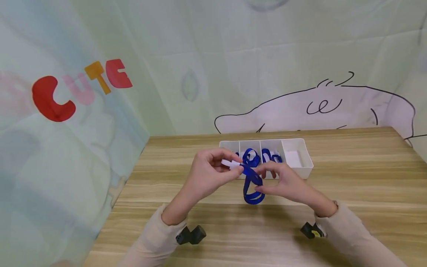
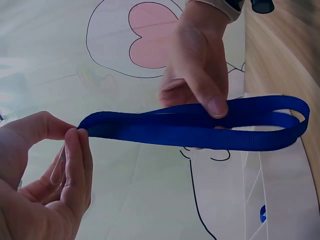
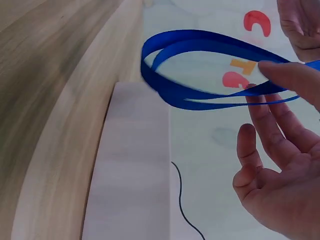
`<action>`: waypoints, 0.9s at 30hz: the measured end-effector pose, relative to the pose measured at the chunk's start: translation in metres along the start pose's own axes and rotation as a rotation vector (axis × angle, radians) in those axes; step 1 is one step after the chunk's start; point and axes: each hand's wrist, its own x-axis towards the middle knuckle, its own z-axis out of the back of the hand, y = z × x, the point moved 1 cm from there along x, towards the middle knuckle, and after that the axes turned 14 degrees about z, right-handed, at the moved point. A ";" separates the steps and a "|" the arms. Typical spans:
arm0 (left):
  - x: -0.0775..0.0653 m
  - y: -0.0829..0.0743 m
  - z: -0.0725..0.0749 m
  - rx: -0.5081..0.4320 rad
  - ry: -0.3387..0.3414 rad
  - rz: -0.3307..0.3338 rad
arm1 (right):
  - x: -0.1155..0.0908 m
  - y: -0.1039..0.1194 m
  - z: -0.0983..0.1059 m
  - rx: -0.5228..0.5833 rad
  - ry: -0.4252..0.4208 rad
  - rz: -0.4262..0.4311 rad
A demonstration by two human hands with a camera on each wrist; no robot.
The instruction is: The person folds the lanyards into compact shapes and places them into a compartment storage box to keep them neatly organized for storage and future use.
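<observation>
Both hands hold a blue lanyard (image 1: 253,200) folded into long loops, raised above the table in front of a white divided box (image 1: 304,172). My left hand (image 1: 208,172) pinches its end between thumb and fingers, where a white flat piece (image 1: 230,163) sticks out in the head view. Farther along the loops, my right hand (image 1: 287,182) holds the ribbon with the thumb on one side and fingers on the other. In the left wrist view the doubled lanyard (image 2: 165,137) stretches sideways from the left fingertips. The right wrist view shows its rounded free end (image 3: 185,38).
Coiled blue lanyards (image 1: 255,161) lie in compartments of the box, partly hidden by the hands. The rightmost compartment shows a bare white bottom (image 1: 293,158). Behind the wooden table (image 1: 160,170) hangs a printed cloth (image 1: 200,44). Black devices (image 1: 197,234) sit at both wrists.
</observation>
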 end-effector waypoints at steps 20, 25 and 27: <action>-0.007 0.005 0.034 0.016 -0.158 0.002 | -0.036 -0.030 0.018 0.293 -0.101 0.032; -0.009 0.009 0.043 0.022 -0.185 0.048 | -0.043 -0.029 0.024 0.492 -0.152 0.044; -0.010 0.011 0.047 0.021 -0.193 0.063 | -0.047 -0.029 0.025 0.530 -0.180 0.022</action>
